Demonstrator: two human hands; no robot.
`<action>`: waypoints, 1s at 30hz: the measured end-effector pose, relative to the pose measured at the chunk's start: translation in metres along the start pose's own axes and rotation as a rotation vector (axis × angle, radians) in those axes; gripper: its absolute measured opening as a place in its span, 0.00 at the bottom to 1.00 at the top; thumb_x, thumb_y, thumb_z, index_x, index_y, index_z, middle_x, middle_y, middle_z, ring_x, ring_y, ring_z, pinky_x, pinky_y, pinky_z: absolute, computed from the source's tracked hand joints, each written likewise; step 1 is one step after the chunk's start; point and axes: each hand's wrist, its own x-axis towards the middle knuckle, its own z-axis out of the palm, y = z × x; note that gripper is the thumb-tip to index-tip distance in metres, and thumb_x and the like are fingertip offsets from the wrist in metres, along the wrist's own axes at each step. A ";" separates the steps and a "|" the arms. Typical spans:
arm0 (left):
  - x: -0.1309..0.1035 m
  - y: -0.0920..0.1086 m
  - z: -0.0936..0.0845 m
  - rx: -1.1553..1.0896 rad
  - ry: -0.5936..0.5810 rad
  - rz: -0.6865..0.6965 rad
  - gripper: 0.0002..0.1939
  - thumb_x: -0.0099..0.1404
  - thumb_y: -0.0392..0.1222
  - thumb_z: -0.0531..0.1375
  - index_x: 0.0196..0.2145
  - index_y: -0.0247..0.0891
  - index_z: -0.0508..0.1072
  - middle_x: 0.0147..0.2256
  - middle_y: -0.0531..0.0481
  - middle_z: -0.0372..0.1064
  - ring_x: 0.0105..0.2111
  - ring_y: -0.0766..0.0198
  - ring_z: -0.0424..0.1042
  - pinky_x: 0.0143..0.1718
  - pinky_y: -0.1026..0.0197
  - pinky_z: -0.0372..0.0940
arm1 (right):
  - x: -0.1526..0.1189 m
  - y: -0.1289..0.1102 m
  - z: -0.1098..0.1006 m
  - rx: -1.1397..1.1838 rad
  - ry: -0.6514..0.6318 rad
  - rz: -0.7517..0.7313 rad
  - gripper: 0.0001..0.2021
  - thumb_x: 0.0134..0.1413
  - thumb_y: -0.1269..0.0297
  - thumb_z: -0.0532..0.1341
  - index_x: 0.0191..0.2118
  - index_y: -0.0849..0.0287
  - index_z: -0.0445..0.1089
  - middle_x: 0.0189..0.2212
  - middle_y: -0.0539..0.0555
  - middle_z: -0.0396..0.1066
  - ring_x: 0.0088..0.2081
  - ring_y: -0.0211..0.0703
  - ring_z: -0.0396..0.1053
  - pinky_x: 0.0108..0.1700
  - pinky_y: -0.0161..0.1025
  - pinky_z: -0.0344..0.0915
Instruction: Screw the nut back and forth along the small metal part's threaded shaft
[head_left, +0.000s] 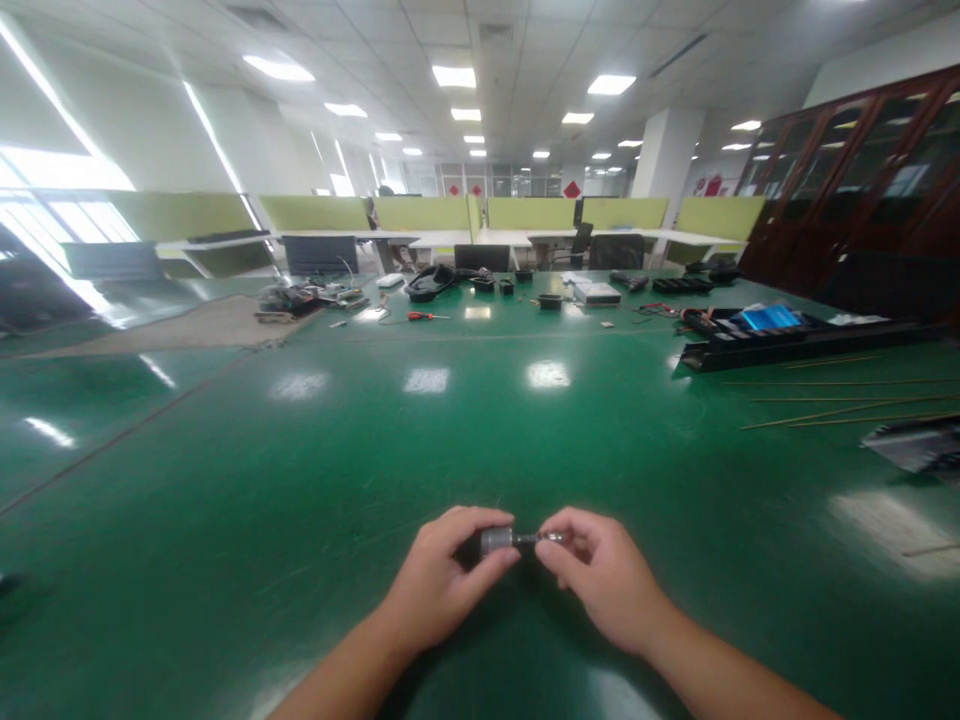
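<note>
Low in the head view, my left hand is closed around a small grey metal cylinder, thumb below and fingers above. A thin dark shaft runs from the cylinder's right end toward my right hand. The thumb and index finger of that hand pinch a small shiny metal piece at the shaft's right end. Both hands are just above the green table, close together. My right fingers partly hide the shiny piece.
An orange screwdriver lies farther back, near small black boxes. At the right are a long black tray with a blue packet and several thin rods. Cables and parts sit at the back left.
</note>
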 end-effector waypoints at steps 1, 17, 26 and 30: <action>0.000 0.000 0.000 -0.001 0.002 0.000 0.11 0.63 0.42 0.66 0.44 0.46 0.77 0.36 0.55 0.77 0.34 0.64 0.76 0.37 0.65 0.67 | 0.000 0.000 0.000 0.001 0.000 0.000 0.09 0.55 0.60 0.63 0.35 0.62 0.73 0.22 0.48 0.67 0.25 0.38 0.64 0.29 0.34 0.58; 0.000 0.000 -0.001 0.003 0.007 -0.007 0.10 0.63 0.42 0.66 0.44 0.46 0.77 0.36 0.55 0.78 0.35 0.65 0.76 0.38 0.65 0.66 | 0.000 -0.002 -0.001 -0.009 0.008 -0.005 0.10 0.55 0.59 0.63 0.35 0.62 0.73 0.23 0.49 0.67 0.25 0.39 0.65 0.29 0.35 0.58; 0.002 0.003 -0.001 -0.001 0.007 -0.015 0.10 0.62 0.41 0.66 0.43 0.45 0.77 0.35 0.55 0.78 0.34 0.65 0.76 0.37 0.66 0.66 | -0.001 0.002 -0.002 0.011 0.011 -0.003 0.10 0.55 0.59 0.63 0.35 0.62 0.72 0.23 0.48 0.66 0.25 0.38 0.64 0.28 0.35 0.58; 0.002 0.002 -0.001 -0.003 0.009 -0.018 0.10 0.62 0.41 0.66 0.43 0.45 0.77 0.35 0.55 0.78 0.34 0.65 0.76 0.37 0.66 0.66 | -0.001 0.000 -0.002 0.018 0.008 -0.004 0.09 0.55 0.60 0.62 0.34 0.62 0.72 0.22 0.48 0.66 0.24 0.38 0.64 0.28 0.35 0.58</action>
